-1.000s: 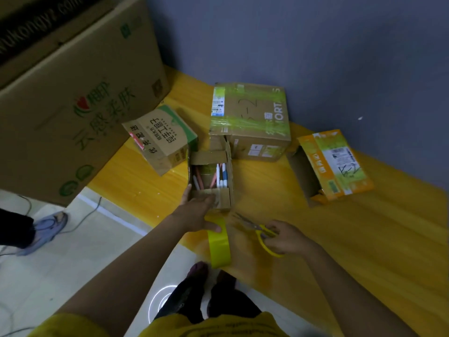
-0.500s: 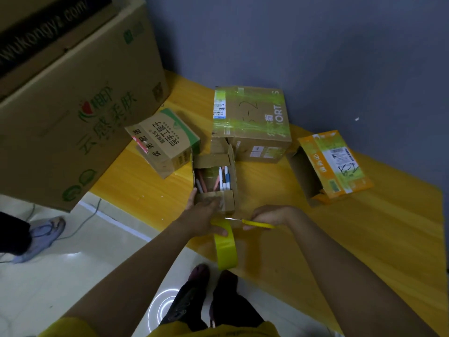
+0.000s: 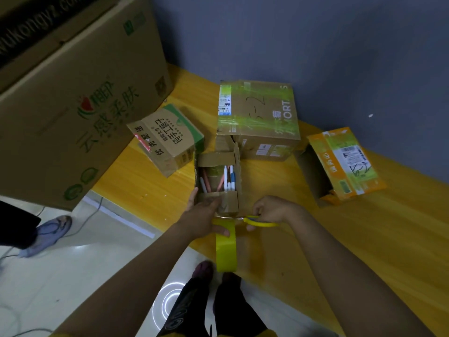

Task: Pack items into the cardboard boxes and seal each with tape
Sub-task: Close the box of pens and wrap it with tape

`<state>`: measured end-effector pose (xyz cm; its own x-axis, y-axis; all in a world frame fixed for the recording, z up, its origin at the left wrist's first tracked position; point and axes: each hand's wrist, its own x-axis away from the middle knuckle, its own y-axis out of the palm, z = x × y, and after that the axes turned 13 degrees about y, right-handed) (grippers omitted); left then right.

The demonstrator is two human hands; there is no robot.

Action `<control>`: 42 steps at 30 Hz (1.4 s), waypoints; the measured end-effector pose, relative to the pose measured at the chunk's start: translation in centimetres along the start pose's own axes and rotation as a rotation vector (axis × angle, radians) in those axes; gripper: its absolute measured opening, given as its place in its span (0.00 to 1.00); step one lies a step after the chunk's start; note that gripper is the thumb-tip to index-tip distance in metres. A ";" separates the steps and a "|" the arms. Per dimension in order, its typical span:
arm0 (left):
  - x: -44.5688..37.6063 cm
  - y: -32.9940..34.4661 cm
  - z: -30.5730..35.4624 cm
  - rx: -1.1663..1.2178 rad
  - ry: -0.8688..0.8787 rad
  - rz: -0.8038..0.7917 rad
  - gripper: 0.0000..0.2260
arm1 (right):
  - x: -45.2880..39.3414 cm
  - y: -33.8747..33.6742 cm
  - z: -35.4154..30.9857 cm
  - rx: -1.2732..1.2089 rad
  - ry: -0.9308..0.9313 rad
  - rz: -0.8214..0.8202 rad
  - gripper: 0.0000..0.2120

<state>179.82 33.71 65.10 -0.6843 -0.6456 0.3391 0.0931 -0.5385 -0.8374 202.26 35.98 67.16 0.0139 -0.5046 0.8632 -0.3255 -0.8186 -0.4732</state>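
Note:
A small open cardboard box stands near the front edge of the yellow table, with several pens inside. My left hand presses its near flap and holds a strip of yellow tape, while the yellow tape roll hangs below. My right hand grips yellow-handled scissors at the tape, just right of the box's near corner.
A taped box stands behind, a tilted box with green print to the left, an open orange box on its side to the right. A huge carton fills the left. Another person's shoe is on the floor.
My right hand brought the scissors from the table up to the tape beside the box. My left hand stayed on the box flap with the tape.

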 end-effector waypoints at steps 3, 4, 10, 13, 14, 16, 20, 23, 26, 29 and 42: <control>-0.1 -0.1 0.0 -0.006 0.006 -0.028 0.43 | 1.4 -0.9 1.2 0.083 0.083 -0.063 0.21; -0.1 -0.1 0.0 -0.013 0.007 -0.037 0.43 | 1.8 -1.2 2.1 0.108 0.107 -0.072 0.23; -0.6 -0.2 0.4 -0.018 -0.011 -0.035 0.40 | 2.8 0.8 7.0 0.026 0.257 0.136 0.18; -0.6 -0.4 0.5 -0.008 -0.011 -0.040 0.39 | 1.1 4.1 6.9 0.043 0.300 0.380 0.15; -0.5 -0.5 0.6 -0.009 -0.015 -0.043 0.39 | 0.4 5.3 6.5 0.004 0.310 0.424 0.15; -0.5 -0.6 0.6 -0.014 -0.021 -0.051 0.38 | -0.2 7.1 5.2 -0.162 0.315 0.490 0.13; -0.4 -0.6 0.7 -0.046 -0.018 -0.065 0.40 | 1.0 8.6 2.0 -0.490 0.208 0.566 0.16; -0.5 0.0 0.2 -0.090 -0.002 -0.039 0.59 | 3.3 9.2 -1.3 -0.750 0.065 0.136 0.21; -0.3 0.0 -0.1 -0.148 -0.003 -0.064 0.62 | 3.9 10.6 -2.5 -0.974 0.001 -0.072 0.17; 0.0 -0.2 0.4 -0.203 0.027 -0.156 0.59 | 4.1 11.0 -2.2 -1.001 -0.002 0.032 0.18; -4.1 0.6 4.7 -0.461 0.009 -0.096 0.16 | 6.7 10.8 2.3 -0.736 0.121 0.444 0.19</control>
<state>186.09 33.45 65.25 -0.6805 -0.5987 0.4225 -0.3004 -0.2980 -0.9061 201.01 23.13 67.38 -0.3468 -0.6681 0.6583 -0.8066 -0.1457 -0.5728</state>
